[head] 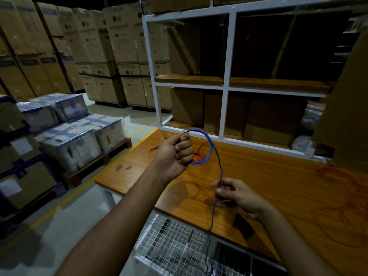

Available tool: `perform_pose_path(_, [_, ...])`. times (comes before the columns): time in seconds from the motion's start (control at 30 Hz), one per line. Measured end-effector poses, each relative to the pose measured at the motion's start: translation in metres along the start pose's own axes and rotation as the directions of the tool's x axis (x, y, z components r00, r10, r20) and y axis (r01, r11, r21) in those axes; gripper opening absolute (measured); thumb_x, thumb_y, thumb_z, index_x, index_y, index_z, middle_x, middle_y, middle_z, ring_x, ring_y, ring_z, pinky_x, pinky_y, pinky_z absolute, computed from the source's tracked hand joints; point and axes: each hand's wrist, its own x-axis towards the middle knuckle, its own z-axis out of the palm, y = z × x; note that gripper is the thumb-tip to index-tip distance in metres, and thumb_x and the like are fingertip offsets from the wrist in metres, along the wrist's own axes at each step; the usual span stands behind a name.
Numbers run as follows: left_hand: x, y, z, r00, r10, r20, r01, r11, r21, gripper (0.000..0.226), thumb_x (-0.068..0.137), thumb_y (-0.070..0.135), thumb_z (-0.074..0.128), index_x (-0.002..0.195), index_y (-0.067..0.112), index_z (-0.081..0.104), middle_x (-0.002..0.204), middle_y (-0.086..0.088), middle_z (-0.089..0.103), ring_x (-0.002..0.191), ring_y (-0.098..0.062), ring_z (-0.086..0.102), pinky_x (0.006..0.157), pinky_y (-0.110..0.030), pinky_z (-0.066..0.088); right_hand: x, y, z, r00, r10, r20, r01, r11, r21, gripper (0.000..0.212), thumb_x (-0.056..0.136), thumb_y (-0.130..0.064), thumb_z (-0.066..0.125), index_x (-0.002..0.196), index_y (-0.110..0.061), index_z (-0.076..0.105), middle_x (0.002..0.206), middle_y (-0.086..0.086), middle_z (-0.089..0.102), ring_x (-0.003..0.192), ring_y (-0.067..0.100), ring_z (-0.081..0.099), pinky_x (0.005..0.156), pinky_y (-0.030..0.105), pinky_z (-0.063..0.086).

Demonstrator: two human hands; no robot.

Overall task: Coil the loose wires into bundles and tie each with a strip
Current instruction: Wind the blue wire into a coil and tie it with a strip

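Left hand (175, 154) clenched around coiled loops of blue wire (209, 148), held above the desk (278, 186) at its far left. Right hand (235, 194), nearer, pinches the wire's trailing length, which hangs past the near desk edge.

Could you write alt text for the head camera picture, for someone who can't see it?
A person's left hand grips a coil of blue wire above a wooden table, while the right hand pinches its loose tail. Red wire lies behind; cardboard boxes fill the warehouse.
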Motion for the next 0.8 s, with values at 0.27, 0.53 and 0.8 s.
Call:
perform_pose_path(0.27, [0.007, -0.005, 0.006, 0.999, 0.042, -0.024, -0.039, 0.990, 0.136, 0.036, 0.106, 0.028, 0.035, 0.075, 0.017, 0.047, 0.049, 0.008, 0.029, 0.039, -0.005, 0.025, 0.038, -0.019, 0.019, 0.001, -0.011, 0.055, 0.968, -0.001, -0.249, -0.040, 0.987, -0.159, 0.016, 0.098, -0.007, 0.058, 0.082, -0.005, 0.059, 0.066, 0.009, 0.061, 0.045, 0.012, 0.061, 0.040, 0.024, 0.049])
perform_pose_path(0.53, [0.014, -0.015, 0.003, 0.982, 0.136, -0.132, -0.091, 0.948, 0.306, 0.034, 0.106, 0.027, 0.033, 0.076, 0.016, 0.043, 0.048, 0.006, 0.035, 0.038, -0.009, 0.035, 0.038, -0.021, 0.029, -0.036, -0.072, 0.076, 0.945, -0.285, 0.159, 0.194, 0.100, -0.976, 0.018, 0.092, -0.004, 0.051, 0.085, -0.019, 0.056, 0.088, 0.002, 0.061, 0.086, 0.023, 0.058, 0.073, 0.039, 0.049])
perform_pose_path(0.8, [0.006, -0.022, 0.013, 0.986, 0.129, -0.103, -0.074, 0.903, 0.422, 0.033, 0.107, 0.027, 0.034, 0.080, 0.012, 0.046, 0.057, -0.002, 0.046, 0.047, -0.014, 0.045, 0.047, -0.024, 0.039, -0.047, -0.088, 0.055, 0.460, -0.850, 0.255, 0.252, -0.150, -0.956, 0.018, 0.091, -0.030, 0.064, 0.100, -0.015, 0.062, 0.089, 0.003, 0.063, 0.066, 0.017, 0.059, 0.049, 0.029, 0.050])
